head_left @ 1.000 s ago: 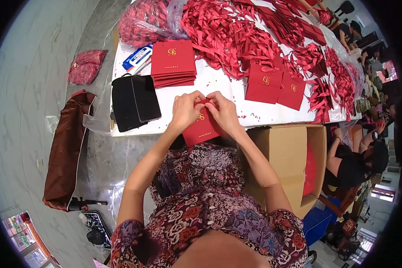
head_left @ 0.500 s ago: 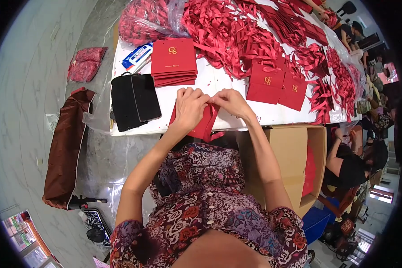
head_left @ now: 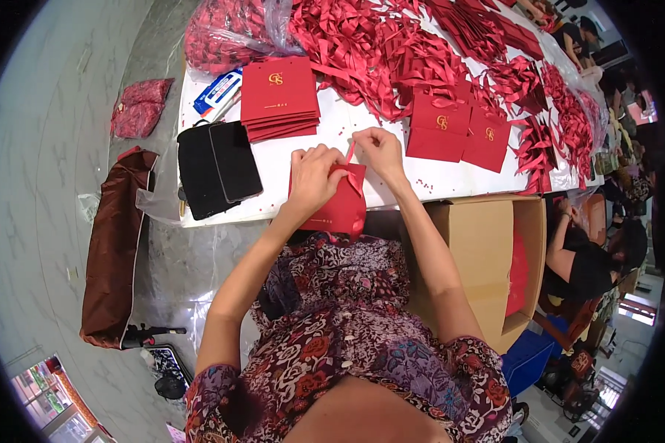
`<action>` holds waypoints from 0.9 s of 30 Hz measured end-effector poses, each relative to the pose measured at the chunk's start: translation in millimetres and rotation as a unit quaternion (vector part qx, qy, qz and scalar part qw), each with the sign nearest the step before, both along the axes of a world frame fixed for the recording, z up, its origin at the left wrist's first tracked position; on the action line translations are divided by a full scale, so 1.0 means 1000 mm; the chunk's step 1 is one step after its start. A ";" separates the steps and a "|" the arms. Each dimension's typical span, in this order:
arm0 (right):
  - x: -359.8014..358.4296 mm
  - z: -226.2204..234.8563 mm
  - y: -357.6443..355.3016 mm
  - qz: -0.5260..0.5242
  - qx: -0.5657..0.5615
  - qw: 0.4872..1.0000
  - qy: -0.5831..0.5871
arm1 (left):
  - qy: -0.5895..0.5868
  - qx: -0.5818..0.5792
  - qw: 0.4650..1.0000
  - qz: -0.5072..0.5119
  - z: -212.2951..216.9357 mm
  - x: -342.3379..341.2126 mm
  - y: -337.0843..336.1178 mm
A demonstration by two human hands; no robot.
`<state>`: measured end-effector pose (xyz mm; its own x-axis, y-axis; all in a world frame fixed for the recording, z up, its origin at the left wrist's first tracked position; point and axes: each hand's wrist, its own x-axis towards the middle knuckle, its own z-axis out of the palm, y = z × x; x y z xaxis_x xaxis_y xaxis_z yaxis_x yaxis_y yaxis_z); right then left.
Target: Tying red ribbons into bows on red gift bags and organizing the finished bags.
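Observation:
A small red paper bag [head_left: 338,210] lies at the table's near edge in front of me. My left hand [head_left: 314,181] is closed on its upper part, the thumb lying across the top edge. A red ribbon [head_left: 350,153] rises from the bag's top to my right hand [head_left: 381,153], which pinches its end between thumb and finger. Another length of ribbon hangs down the bag's right side. Beyond my left hand stands a stack of flat red bags [head_left: 279,96] with gold print. Two more red bags [head_left: 436,129] lie to the right of my right hand.
A heap of red ribbons [head_left: 362,55] covers the table's far side. A black phone [head_left: 235,161] rests on a black pouch [head_left: 199,173] at left, beside a blue-and-white packet [head_left: 219,94]. An open cardboard box [head_left: 480,258] stands at the right. Other people work farther right.
My right hand has moved up and away from the left, drawing the ribbon out taut. The bag now shows its front face more fully.

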<state>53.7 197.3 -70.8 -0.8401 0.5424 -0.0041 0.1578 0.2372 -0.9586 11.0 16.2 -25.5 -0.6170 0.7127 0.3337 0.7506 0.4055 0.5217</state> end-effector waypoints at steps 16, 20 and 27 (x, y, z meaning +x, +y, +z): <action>0.069 0.049 -0.022 0.114 0.097 0.986 -0.065 | 0.106 0.037 0.988 0.103 -0.012 -0.011 0.011; 0.051 0.039 -0.024 0.065 -0.170 0.983 0.016 | -0.114 0.162 0.979 0.046 -0.009 0.023 0.014; 0.035 0.032 -0.021 0.021 -0.264 0.963 0.050 | -0.425 0.237 0.873 -0.022 -0.040 0.066 0.002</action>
